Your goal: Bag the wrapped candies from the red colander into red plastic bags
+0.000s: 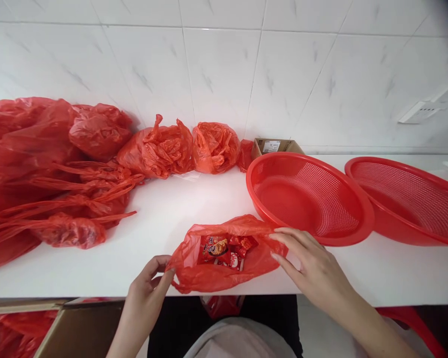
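The bag [224,281] is translucent red, the packets [208,250] red with white and black print, the baskets [289,201] solid red, the table [194,201] plain white, the tiles [224,64] white with grey streaks.

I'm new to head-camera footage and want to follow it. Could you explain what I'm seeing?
There is no machine here, just a person's two bare hands. The single picture comes from a camera worn on that person's head, looking forward and down.

The left hand pinches one end of an open red plastic bag; the right hand touches the other end. Small wrapped packets lie inside.

The bag rests on a white table. Toward the right stand two red baskets with perforated walls; toward the left are more red bags, bunched together.
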`<state>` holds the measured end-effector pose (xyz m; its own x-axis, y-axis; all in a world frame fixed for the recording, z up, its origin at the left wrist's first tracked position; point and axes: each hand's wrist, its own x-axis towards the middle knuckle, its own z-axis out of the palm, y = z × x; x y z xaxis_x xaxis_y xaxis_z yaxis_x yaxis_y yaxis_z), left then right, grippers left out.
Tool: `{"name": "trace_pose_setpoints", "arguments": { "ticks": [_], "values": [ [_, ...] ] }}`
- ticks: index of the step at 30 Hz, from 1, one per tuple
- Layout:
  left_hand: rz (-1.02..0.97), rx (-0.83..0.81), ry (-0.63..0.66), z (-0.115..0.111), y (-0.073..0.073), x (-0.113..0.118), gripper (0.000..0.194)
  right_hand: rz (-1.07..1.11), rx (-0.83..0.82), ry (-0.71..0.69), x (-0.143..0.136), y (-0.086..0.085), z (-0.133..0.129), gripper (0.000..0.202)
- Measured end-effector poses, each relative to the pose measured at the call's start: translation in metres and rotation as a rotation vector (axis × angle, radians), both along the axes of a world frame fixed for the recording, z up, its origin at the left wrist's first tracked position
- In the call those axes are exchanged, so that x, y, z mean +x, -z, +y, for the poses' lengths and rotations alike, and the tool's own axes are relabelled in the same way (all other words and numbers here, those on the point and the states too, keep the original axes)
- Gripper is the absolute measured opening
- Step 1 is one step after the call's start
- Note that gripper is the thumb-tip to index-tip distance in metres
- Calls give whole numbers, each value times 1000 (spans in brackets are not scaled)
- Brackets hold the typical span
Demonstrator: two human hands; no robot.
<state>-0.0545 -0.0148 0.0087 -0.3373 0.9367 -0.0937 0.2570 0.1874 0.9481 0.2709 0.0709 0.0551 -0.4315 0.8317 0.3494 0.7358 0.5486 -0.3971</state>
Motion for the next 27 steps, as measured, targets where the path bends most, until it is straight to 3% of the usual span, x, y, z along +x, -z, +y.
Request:
{"name": "trace_pose_setpoints", "arguments": {
  "ticks": [5, 10, 14, 16, 20, 22, 25, 27],
  "values": [
    [-62, -47, 125, -10, -21, 9, 33, -57, 57, 100, 3, 22, -12, 47],
    [-219, -36, 70, -22, -38, 21, 36, -86, -111, 185, -5, 35, -5, 50],
    [-269, -13, 68, -31, -35, 9, 34, 18, -347, 154, -15, 40, 1, 27],
    [-326, 0, 29, -33, -32, 3, 32, 68, -402, 124, -21, 40, 3, 30],
    [-477, 2, -41, -28, -36, 0, 34, 24, -424, 48, -32, 34, 6, 44],
    [-499, 4, -19, -24, -39, 1, 31, -24, -445, 35, -36, 33, 7, 44],
    [-497, 27, 47, -17, -41, 3, 27, -55, -395, 88, -39, 37, 9, 28],
    [-485, 41, 62, -13, -42, 3, 28, -41, -319, 115, -39, 40, 10, 38]
  ]
}}
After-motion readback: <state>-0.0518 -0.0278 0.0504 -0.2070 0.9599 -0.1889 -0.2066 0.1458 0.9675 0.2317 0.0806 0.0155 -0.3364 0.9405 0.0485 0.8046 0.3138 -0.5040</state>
